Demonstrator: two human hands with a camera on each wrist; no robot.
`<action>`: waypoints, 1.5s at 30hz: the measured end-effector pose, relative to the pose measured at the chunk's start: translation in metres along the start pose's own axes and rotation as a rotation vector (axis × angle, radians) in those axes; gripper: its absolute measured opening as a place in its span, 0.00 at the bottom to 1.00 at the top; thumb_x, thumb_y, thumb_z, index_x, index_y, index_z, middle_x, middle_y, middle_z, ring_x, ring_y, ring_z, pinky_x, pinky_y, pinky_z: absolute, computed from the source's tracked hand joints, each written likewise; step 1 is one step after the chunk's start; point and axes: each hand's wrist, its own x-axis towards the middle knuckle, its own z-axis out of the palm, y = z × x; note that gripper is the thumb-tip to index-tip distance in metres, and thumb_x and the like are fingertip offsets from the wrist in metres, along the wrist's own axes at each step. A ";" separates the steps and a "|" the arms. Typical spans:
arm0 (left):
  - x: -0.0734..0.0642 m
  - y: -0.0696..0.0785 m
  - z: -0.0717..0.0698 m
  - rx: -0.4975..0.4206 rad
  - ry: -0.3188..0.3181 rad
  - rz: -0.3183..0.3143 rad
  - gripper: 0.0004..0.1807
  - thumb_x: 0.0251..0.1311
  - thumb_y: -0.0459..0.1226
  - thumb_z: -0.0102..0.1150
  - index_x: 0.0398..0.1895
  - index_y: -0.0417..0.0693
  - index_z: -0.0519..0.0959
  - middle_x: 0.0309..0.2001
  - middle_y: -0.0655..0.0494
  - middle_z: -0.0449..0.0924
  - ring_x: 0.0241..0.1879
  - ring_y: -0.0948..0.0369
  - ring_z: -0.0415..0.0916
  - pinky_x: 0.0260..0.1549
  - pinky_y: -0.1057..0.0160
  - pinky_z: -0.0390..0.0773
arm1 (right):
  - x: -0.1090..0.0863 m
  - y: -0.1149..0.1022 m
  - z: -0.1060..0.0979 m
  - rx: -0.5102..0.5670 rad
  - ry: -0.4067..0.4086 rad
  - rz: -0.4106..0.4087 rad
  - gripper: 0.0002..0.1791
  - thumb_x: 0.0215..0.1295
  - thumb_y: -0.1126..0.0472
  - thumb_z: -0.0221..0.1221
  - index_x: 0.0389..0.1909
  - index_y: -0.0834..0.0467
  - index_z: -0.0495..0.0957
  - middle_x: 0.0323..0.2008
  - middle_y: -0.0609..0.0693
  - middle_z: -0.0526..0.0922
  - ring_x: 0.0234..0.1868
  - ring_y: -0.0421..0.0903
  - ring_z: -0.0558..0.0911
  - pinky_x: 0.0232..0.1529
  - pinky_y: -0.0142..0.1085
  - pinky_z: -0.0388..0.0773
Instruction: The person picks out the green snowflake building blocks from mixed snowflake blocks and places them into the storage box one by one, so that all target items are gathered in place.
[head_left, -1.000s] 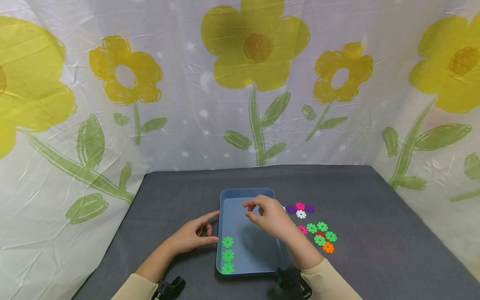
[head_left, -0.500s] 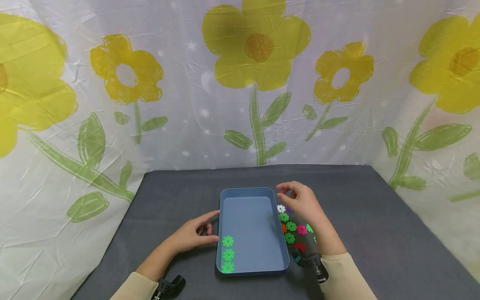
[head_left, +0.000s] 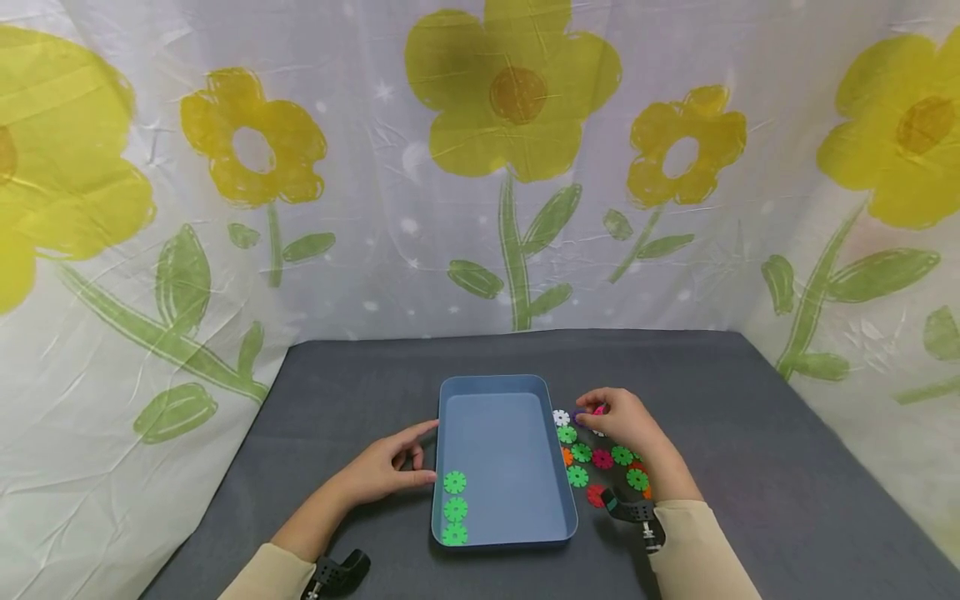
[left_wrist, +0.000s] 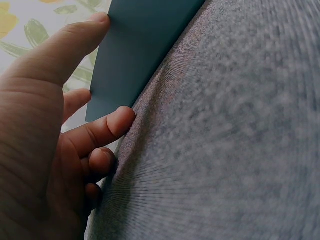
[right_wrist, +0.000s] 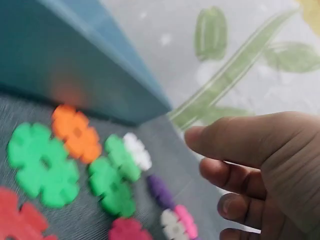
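Observation:
A blue rectangular tray (head_left: 510, 467) holds three green notched plastic discs (head_left: 454, 509) in a column along its lower left side. My left hand (head_left: 382, 471) touches the tray's left wall with thumb and index fingertips, the other fingers bent. To the tray's right, my right hand (head_left: 626, 425) hovers over the loose discs, fingers loosely bent, thumb and index apart with nothing between them. Under its fingertips lie a purple disc (right_wrist: 160, 191) and a pink disc (right_wrist: 186, 221), partly hidden by the hand in the head view.
Several more notched discs lie on the dark grey cloth (head_left: 360, 375) beside the tray's right wall, among them a white disc (head_left: 561, 417), an orange disc (right_wrist: 76, 134) and a red disc (head_left: 596, 496). A flower-printed curtain (head_left: 375, 208) stands behind the table.
My right hand has moved from above the tray to the right, past its wall, then lower over the purple and pink discs. My left hand has stayed at the tray's left side.

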 end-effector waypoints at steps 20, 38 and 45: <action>0.000 -0.012 0.001 0.009 0.017 0.006 0.41 0.64 0.39 0.71 0.77 0.43 0.63 0.34 0.54 0.77 0.23 0.63 0.61 0.25 0.66 0.64 | 0.004 -0.004 0.027 -0.288 -0.067 -0.052 0.13 0.56 0.54 0.76 0.35 0.55 0.83 0.28 0.44 0.78 0.28 0.43 0.75 0.36 0.43 0.76; 0.001 -0.018 0.002 0.014 0.004 -0.023 0.41 0.65 0.41 0.71 0.78 0.45 0.63 0.35 0.56 0.77 0.23 0.62 0.62 0.26 0.64 0.65 | -0.007 -0.026 -0.001 -0.243 0.002 -0.072 0.16 0.58 0.57 0.66 0.47 0.56 0.83 0.38 0.47 0.82 0.30 0.44 0.75 0.34 0.43 0.74; 0.005 -0.027 0.002 0.009 -0.013 -0.016 0.43 0.64 0.48 0.71 0.79 0.49 0.63 0.35 0.59 0.77 0.23 0.64 0.63 0.26 0.64 0.67 | -0.013 -0.044 -0.009 -0.238 0.046 -0.130 0.16 0.59 0.57 0.66 0.48 0.55 0.83 0.40 0.47 0.82 0.29 0.44 0.75 0.34 0.43 0.73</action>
